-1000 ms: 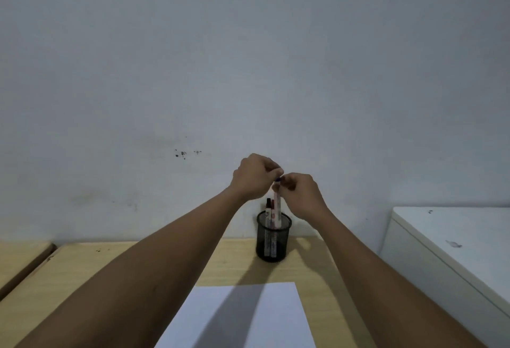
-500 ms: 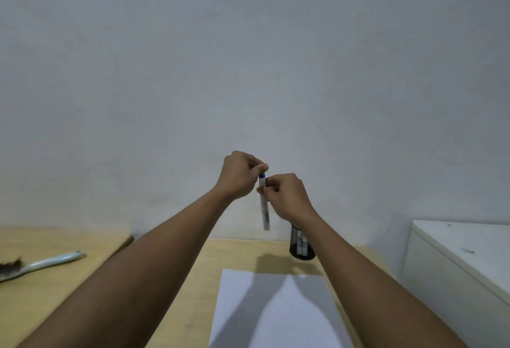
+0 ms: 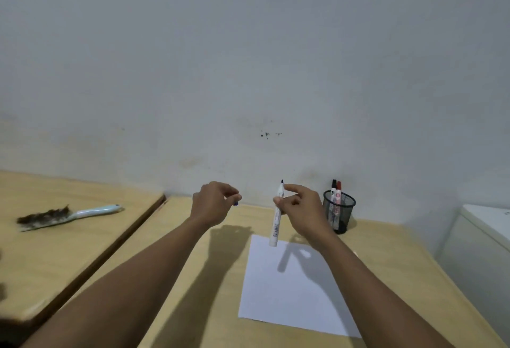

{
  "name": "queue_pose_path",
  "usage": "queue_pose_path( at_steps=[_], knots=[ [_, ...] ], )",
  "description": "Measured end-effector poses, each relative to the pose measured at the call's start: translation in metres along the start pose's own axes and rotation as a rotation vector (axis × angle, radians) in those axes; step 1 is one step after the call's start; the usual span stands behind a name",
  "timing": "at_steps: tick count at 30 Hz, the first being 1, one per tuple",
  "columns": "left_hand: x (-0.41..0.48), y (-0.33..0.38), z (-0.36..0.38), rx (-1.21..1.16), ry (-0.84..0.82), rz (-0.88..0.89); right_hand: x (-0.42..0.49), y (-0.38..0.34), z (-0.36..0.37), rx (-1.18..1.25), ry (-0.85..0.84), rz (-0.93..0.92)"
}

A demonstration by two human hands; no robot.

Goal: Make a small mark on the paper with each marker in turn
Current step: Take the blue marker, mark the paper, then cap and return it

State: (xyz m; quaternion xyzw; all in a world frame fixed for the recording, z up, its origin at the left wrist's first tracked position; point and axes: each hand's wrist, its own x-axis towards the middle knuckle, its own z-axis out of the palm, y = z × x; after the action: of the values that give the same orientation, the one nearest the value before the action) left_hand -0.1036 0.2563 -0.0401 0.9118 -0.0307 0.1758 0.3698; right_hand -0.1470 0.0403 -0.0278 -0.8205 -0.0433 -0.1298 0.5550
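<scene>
My right hand pinches a white marker near its top; the marker hangs upright above the paper's far edge, its dark tip bare and pointing up. To the left and apart from it, my left hand is closed on the marker's blue cap, of which only a sliver shows between the fingertips. A white sheet of paper lies on the wooden desk below both hands. A black mesh pen cup stands at the back right of the desk with a black-capped and a red-capped marker in it.
A second wooden table adjoins on the left with a brush lying on it. A white cabinet stands at the right edge. The wall runs close behind the desk.
The hands have pulled apart: the cap has come off the marker and moved left with my left hand. The marker's tip is now bare. The view has turned left and tilted down.
</scene>
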Motion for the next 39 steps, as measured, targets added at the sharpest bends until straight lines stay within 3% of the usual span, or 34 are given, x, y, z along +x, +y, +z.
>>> queue_pose_path(
  at_steps=[10, 15, 20, 23, 27, 32, 39],
  knots=[
    [-0.018, -0.059, 0.053, 0.221, -0.104, -0.022, 0.004, 0.042, 0.006, 0.139, -0.063, 0.109],
    [-0.019, -0.066, 0.058, 0.248, -0.122, -0.001, 0.007, 0.045, 0.011, 0.366, -0.047, 0.239],
    [-0.044, -0.055, 0.060, 0.234, 0.176, 0.230, 0.009, 0.056, 0.020, 0.596, -0.097, 0.267],
    [-0.071, -0.039, 0.063, 0.350, -0.031, 0.397, 0.009, 0.065, 0.035, 0.427, -0.115, 0.188],
    [-0.076, -0.041, 0.067, 0.484, -0.212, 0.418, 0.021, 0.068, 0.057, 0.104, -0.168, 0.066],
    [-0.075, -0.052, 0.073, 0.463, -0.293, 0.366, 0.031, 0.087, 0.075, 0.051, -0.142, 0.121],
    [-0.077, -0.058, 0.077, 0.433, -0.333, 0.323, 0.036, 0.112, 0.080, -0.119, -0.104, 0.010]
  ],
)
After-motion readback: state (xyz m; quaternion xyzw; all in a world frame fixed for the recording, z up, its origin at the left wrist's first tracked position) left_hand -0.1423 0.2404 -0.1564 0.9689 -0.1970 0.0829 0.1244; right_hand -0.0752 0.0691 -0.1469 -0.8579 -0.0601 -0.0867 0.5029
